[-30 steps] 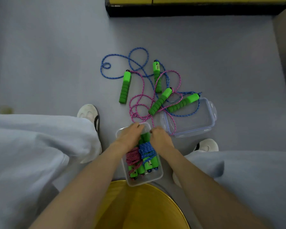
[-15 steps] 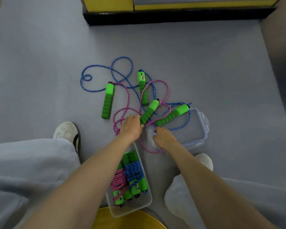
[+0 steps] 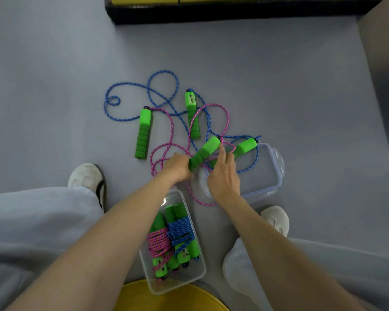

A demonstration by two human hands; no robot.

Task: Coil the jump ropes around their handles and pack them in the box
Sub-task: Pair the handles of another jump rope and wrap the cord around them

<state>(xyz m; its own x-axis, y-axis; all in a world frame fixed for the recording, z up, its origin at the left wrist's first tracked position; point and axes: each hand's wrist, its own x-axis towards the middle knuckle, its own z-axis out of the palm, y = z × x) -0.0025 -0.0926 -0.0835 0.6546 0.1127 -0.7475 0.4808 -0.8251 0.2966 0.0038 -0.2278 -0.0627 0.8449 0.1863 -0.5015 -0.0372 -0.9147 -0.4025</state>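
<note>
Left hand (image 3: 177, 167) wrapped round foam handle (image 3: 203, 153) — right hand (image 3: 224, 176) loose, fingers (image 3: 222, 151) touching floppy pink rope (image 3: 211, 122); best gripped by handles.

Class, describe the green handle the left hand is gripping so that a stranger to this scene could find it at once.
Start at the clear lid lying flat on the grey floor. At its left end, one green foam handle lies slanted with pink rope at its top. Unlike the other three loose handles, its lower end sits in the left hand.
</note>
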